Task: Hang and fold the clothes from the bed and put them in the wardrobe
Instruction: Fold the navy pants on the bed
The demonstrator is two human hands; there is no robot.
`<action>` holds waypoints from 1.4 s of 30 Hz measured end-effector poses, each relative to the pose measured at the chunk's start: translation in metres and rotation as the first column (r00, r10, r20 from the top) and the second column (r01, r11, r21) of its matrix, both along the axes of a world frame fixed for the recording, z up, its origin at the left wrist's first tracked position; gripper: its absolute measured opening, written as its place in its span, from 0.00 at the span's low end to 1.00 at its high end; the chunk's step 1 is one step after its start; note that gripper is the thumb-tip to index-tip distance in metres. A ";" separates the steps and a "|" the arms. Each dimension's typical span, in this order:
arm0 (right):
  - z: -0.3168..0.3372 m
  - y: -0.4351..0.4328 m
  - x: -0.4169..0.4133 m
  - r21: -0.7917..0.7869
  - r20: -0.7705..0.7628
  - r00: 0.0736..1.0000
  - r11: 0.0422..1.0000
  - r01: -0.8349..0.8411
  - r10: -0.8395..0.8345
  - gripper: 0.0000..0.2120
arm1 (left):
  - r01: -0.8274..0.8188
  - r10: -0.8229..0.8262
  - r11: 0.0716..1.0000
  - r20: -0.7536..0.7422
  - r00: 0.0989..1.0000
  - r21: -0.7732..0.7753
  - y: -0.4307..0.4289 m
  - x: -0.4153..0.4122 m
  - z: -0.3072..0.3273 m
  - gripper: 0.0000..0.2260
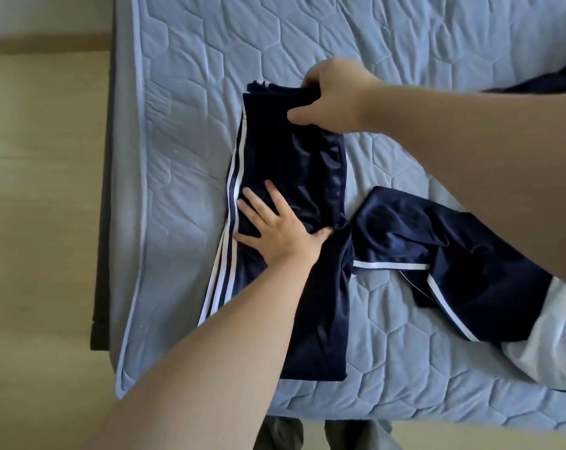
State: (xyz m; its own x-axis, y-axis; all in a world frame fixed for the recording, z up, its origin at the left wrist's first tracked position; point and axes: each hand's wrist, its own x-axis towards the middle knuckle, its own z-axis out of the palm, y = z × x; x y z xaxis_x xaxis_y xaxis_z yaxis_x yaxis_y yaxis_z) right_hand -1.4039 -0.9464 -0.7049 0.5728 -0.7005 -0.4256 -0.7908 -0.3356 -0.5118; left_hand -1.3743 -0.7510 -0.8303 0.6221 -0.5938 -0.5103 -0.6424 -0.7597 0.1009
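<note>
A bedroom in a home is shown. Most of the view is filled by a bed [190, 131] covered in a light blue quilted mattress pad, with clothes laid on it, and pale wood flooring [41, 222] is seen at the left.
</note>
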 end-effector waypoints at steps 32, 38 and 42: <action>-0.066 0.359 -0.108 -0.146 -0.122 0.829 0.816 -0.559 0.546 0.19 | -0.796 0.715 0.576 -0.586 0.382 0.184 0.221 0.041 0.068 0.22; -0.066 0.387 -0.099 -0.018 -0.147 0.944 0.954 -0.300 0.294 0.17 | -0.927 0.935 0.240 -0.327 0.140 0.287 0.232 0.016 0.060 0.34; -0.056 0.400 -0.091 -0.031 -0.215 0.926 0.950 0.310 -0.309 0.12 | -0.825 0.786 0.089 -0.548 -0.286 0.558 0.236 0.001 0.060 0.26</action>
State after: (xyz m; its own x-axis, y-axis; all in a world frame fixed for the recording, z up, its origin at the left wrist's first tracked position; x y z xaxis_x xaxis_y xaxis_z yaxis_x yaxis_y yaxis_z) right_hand -1.4949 -0.5461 -0.7613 0.2221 -0.8268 -0.5168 -0.9463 -0.0551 -0.3187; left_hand -1.3731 -0.5149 -0.7705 0.0633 0.1241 -0.9903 0.8599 -0.5103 -0.0090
